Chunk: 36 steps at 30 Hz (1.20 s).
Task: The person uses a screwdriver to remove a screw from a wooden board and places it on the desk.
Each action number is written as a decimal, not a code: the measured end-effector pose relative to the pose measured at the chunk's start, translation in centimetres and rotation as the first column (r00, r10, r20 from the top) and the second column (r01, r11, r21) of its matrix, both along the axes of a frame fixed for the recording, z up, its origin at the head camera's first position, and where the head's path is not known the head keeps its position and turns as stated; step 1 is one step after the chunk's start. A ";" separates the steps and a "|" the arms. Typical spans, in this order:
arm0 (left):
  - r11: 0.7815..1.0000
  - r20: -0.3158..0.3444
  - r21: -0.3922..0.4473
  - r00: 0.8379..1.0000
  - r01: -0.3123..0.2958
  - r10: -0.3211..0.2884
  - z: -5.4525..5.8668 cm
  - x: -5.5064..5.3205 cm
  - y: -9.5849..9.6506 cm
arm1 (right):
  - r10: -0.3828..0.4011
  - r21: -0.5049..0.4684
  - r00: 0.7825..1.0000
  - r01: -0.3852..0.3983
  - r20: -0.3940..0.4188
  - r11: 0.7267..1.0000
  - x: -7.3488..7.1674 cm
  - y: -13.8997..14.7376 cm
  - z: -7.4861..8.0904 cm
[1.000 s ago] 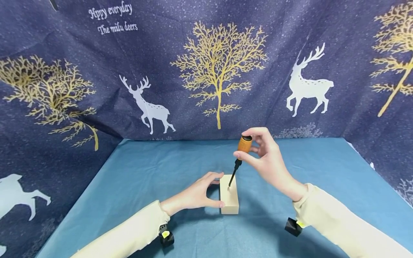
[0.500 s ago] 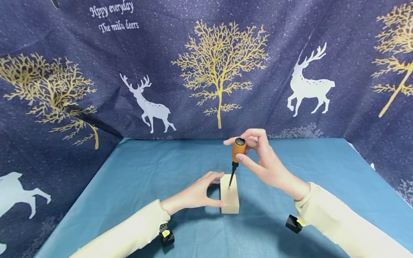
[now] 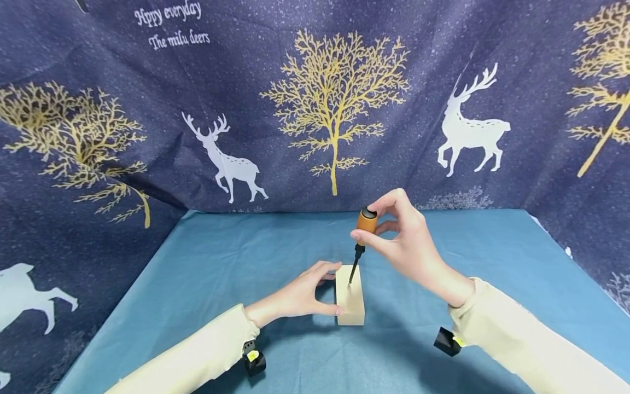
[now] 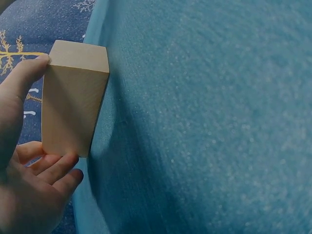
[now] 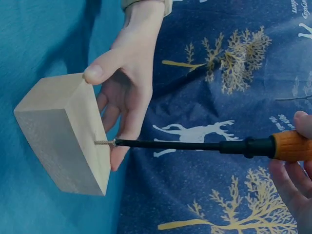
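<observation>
A pale wooden block (image 3: 350,305) lies on the blue cloth, its long side pointing away from me. My left hand (image 3: 302,294) holds it from the left, thumb at the near end and fingers at the far end; the left wrist view shows the same grip on the block (image 4: 73,109). Above it, my right hand (image 3: 413,249) grips the orange and black handle of a screwdriver (image 3: 366,221) between thumb and fingers. The screwdriver leans slightly right, its tip meeting the head of a screw (image 5: 104,143). That screw stands partly out of the block's top face.
Blue cloth (image 3: 236,246) covers the table. Behind it hangs a dark blue curtain (image 3: 295,153) printed with deer and trees. A small black wrist camera (image 3: 254,364) sits below the left cuff, and another wrist camera (image 3: 447,342) below the right cuff.
The screwdriver handle swung left, then slightly back right. My right fingers stretched forward past the handle and then curled back onto it. The left hand and block stayed in place.
</observation>
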State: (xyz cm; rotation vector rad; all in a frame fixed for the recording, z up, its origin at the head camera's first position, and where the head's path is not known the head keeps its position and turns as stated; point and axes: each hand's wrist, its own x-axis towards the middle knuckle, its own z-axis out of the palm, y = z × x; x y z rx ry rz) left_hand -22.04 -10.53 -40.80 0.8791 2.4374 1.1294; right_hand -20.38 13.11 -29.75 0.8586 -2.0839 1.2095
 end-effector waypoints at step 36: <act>0.999 -0.016 -0.031 1.000 -0.008 0.008 0.0 0.0 0.0 | 0.283 0.013 0.950 -0.287 0.134 0.958 -1.3 1.2 1.0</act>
